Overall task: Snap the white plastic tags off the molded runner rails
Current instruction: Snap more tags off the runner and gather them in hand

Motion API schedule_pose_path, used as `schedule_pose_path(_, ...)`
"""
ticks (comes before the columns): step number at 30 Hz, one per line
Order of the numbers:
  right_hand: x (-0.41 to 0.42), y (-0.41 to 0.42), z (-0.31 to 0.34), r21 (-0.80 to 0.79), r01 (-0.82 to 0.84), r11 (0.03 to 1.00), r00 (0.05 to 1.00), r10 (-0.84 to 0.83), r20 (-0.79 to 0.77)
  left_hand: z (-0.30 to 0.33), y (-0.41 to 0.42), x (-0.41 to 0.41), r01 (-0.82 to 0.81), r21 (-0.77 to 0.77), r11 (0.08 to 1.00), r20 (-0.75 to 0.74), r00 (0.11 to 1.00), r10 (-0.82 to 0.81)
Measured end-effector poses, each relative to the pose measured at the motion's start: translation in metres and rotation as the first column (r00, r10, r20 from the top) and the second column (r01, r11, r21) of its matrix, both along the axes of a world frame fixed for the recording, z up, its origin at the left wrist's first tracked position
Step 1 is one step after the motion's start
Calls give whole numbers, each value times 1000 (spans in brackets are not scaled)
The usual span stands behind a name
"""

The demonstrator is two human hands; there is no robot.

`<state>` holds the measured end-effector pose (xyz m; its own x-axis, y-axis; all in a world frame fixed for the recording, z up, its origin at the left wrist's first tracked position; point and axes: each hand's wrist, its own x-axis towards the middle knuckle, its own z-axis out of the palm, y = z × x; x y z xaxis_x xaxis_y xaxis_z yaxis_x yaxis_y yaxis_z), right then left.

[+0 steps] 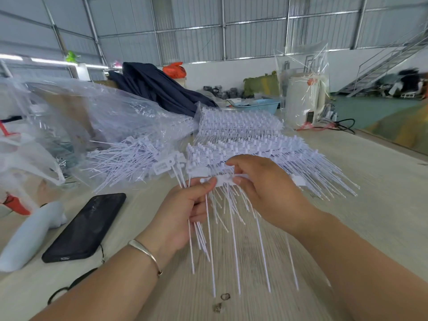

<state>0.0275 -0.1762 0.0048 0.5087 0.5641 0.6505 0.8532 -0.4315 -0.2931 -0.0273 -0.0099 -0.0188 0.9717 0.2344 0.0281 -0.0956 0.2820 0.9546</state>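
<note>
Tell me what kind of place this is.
Probably a factory or warehouse workshop: corrugated metal walls on steel framing, a metal staircase, and a worktable heaped with stacked runner rails of white tags.

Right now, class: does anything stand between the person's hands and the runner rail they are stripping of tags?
Nothing visible does. The left hand and right hand both already pinch the runner rail directly, with its white tags hanging below. The phone lies off to the left, clear of them.
</note>
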Motion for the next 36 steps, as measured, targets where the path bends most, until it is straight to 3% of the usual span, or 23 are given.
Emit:
schedule_pose_path(3, 5, -7, 3, -15, 82, 997, 997, -82, 9, 1, 4, 0, 18, -62, 998, 31, 999, -16)
schedule_pose_path(8, 10, -12, 6, 119, 19, 993, 930, 26, -366, 0, -2, -3, 51, 44, 998, 34, 998, -52)
schedule_pose_path(14, 14, -16, 8, 125, 64, 990, 948, -21, -319, 9, -10, -2, 76, 171, 982, 24, 996, -81)
schedule_pose_path(18, 24, -22, 9, 244, 4, 970, 918, 93, -385, 26, -15, 8, 122, 193, 974, -33, 992, -118)
schedule_pose_path(22, 31, -27, 7, 381, -28, 924, 867, 212, -451, 34, -18, 21, 144, 63, 988, -54, 989, -141)
schedule_pose_path(26, 34, -27, 4, 411, -60, 910, 817, 281, -503, 27, -21, 25, 208, -110, 972, -10, 978, -210)
schedule_pose_path(36, 22, -11, -2, 535, -239, 810, 612, 554, -564, 18, -23, 16, 494, -326, 806, 131, 868, -479)
